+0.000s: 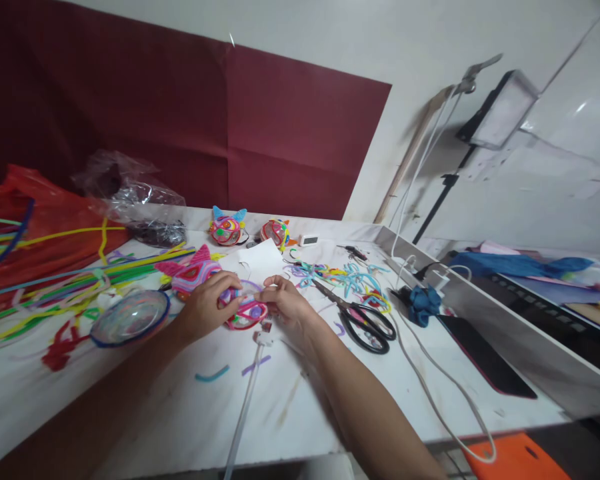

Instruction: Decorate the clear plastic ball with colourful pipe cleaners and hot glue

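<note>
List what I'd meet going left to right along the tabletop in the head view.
Red bundle, clear dome, left hand, right hand, scissors, blue fabric, black pad.

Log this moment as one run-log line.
left hand: on pink-trimmed craft piece | right hand: at its edge | right side: black-handled scissors | left side: blue-rimmed clear dish

Single head-worn view from above the near table edge (180, 427), facing forward and down.
</note>
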Demonstrator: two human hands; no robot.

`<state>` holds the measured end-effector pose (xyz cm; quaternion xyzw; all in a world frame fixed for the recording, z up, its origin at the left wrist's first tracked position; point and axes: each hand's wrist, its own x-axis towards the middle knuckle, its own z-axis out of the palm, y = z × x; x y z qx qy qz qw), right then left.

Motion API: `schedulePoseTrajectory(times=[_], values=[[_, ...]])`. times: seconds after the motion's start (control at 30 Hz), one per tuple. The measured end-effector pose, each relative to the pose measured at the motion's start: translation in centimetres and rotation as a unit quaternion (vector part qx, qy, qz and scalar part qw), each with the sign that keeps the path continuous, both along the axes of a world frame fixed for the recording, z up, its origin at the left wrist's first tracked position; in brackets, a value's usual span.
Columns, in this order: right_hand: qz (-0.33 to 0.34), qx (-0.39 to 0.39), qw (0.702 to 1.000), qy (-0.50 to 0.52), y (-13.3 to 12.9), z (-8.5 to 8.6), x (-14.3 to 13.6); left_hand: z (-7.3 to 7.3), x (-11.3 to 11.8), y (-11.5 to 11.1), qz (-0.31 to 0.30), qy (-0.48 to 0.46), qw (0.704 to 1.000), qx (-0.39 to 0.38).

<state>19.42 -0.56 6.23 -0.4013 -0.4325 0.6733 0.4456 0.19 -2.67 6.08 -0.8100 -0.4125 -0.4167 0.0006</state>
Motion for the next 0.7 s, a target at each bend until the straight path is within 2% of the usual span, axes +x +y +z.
schedulePoseTrajectory(times=[0.23,0.7], values=[[-0.007,-0.008,1.000,0.004,0.31,-0.28,0.17,0.13,0.34,0.47,0.020,-0.007,0.999,-0.028],[-0.006,0.002,1.000,0.001,0.11,-0.15,0.23,-0.25,0.36,0.46,0.005,-0.019,1.000,-0.014]])
